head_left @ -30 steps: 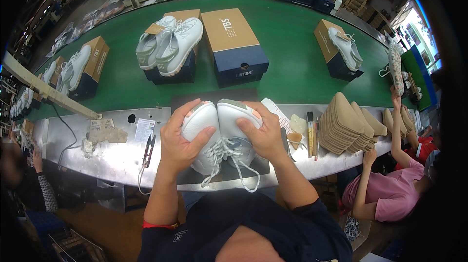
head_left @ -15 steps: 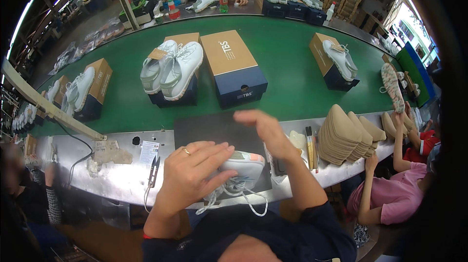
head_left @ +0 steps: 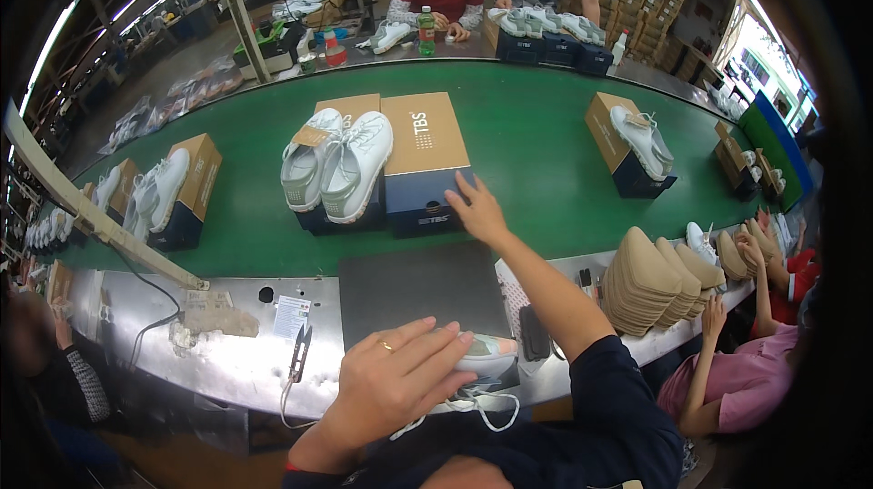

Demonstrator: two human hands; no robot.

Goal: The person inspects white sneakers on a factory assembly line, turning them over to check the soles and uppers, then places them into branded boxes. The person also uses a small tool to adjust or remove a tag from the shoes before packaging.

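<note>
My left hand (head_left: 396, 375) lies over a white lace-up sneaker (head_left: 486, 362) and holds it at the near edge of a black mat (head_left: 414, 293). The sneaker's loose laces hang toward me, and the hand covers much of it. My right hand (head_left: 477, 211), fingers spread, reaches forward to the right front corner of a brown and dark blue shoebox (head_left: 423, 139) on the green surface. Its fingertips seem to touch the box's side. Directly left of this box, a pair of white sneakers (head_left: 364, 161) with a brown tag rests on another shoebox.
Stacked beige shoe-shaped pieces (head_left: 641, 275) stand right of the mat, beside a dark case (head_left: 535, 332). Thread snips (head_left: 300, 352) and a paper label (head_left: 291, 317) lie left. More boxed sneakers (head_left: 641, 143) sit on the green conveyor (head_left: 536, 134). Co-workers sit or stand around it.
My right hand has moved forward from above the mat to the shoebox. That box now sits straighter and closer against the neighbouring pair. My left hand keeps the sneaker, now nearer to me.
</note>
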